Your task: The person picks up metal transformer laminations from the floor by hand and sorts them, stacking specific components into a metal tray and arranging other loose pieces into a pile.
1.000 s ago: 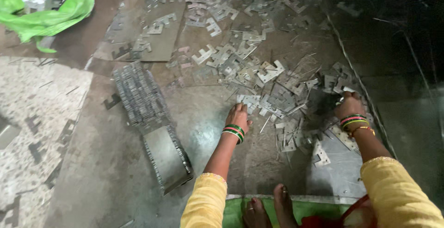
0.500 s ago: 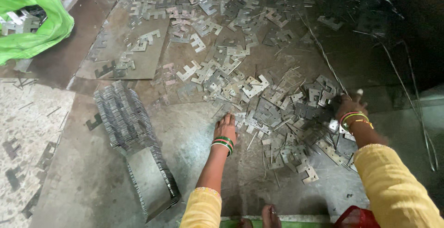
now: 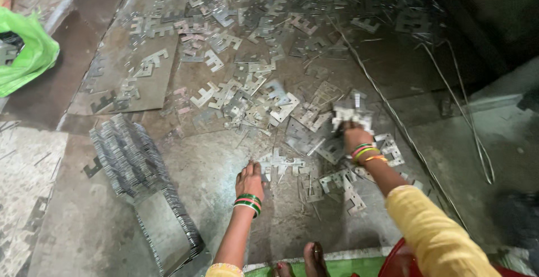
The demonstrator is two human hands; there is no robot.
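Observation:
Thin E-shaped metal stampings (image 3: 247, 94) lie scattered over the floor in front of me. My left hand (image 3: 249, 180) rests flat on the floor, fingers spread, its fingertips touching a few stampings (image 3: 281, 163). My right hand (image 3: 353, 135) is further out and to the right, closed around a small bunch of stampings (image 3: 351, 114) raised slightly above the pile. Both wrists carry coloured bangles and the sleeves are yellow.
A long fanned stack of stampings (image 3: 135, 167) lies to the left, beside a flat metal sheet (image 3: 126, 80). A green plastic bag (image 3: 28, 52) sits far left. Loose wires (image 3: 466, 119) trail on the right. My bare feet (image 3: 311, 257) are at the bottom edge.
My right hand has gathered a bunch of stampings and lifted them off the pile. My left hand has stayed flat on the floor. The view has tilted and shifted.

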